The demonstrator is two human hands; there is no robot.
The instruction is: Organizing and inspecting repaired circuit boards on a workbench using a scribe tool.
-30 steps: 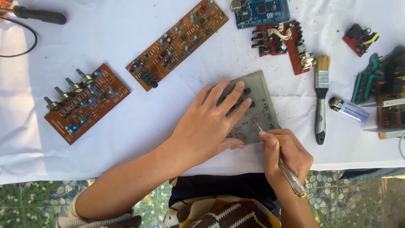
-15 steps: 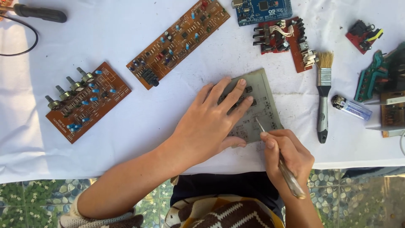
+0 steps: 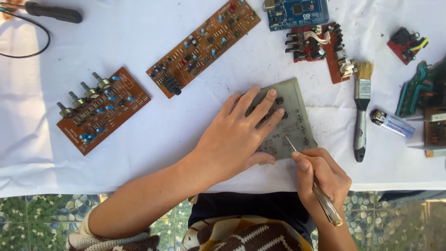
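Observation:
A grey circuit board [image 3: 297, 111] lies on the white tablecloth near the table's front edge. My left hand [image 3: 237, 135] rests flat on it, fingers spread, pressing it down. My right hand [image 3: 323, 179] grips a thin metal screwdriver [image 3: 312, 182] like a pen, its tip touching the board's lower right part.
A brown board with knobs [image 3: 100, 109] lies at the left and a long brown board [image 3: 204, 44] behind it. A blue board [image 3: 297, 10], red boards [image 3: 320, 46], a paintbrush [image 3: 361, 109], a lighter [image 3: 392, 123] and green parts [image 3: 416, 90] crowd the right. A black-handled tool [image 3: 53, 11] with cable sits far left.
The screwdriver tip has shifted slightly up and left across the grey board. My left hand keeps pressing the board in the same spot.

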